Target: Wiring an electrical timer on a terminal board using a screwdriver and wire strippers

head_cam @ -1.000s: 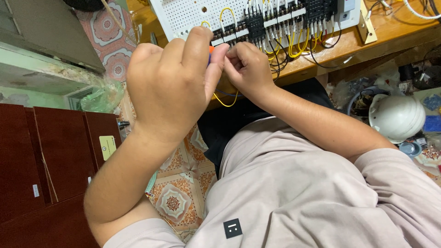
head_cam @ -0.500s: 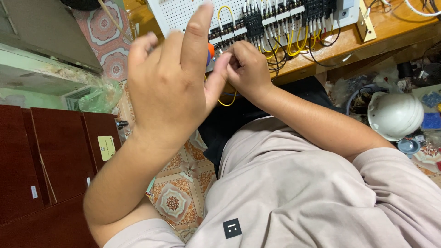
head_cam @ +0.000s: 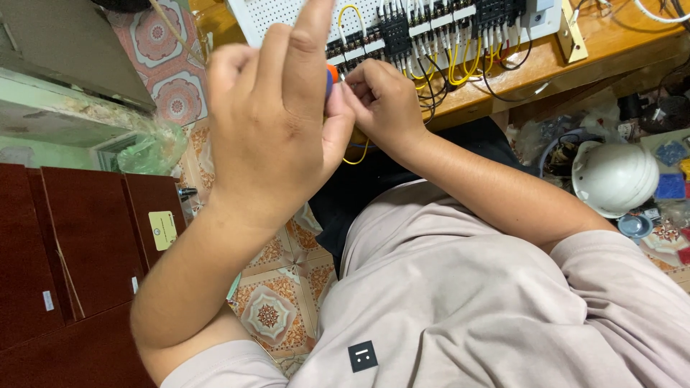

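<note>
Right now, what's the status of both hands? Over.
Left hand raised, grip on an orange-tipped tool. Right hand pinching a yellow wire by the wiring panel. Left hand hides the contact point.

Orange-tipped tool (head_cam: 330,74) btwn hands; yellow wire (head_cam: 357,154) looped below.

the left hand (head_cam: 277,129) covers nearly all of a small orange-and-blue tool (head_cam: 329,77), so its shape cannot be told, nor how it is gripped. above that hand, the white perforated wiring board (head_cam: 287,14) is cut off by the top edge. the right hand (head_cam: 384,100), just beside the left hand, hides its fingertips; what they pinch is unclear, though a thin yellow wire (head_cam: 357,159) loops out below it.
</note>
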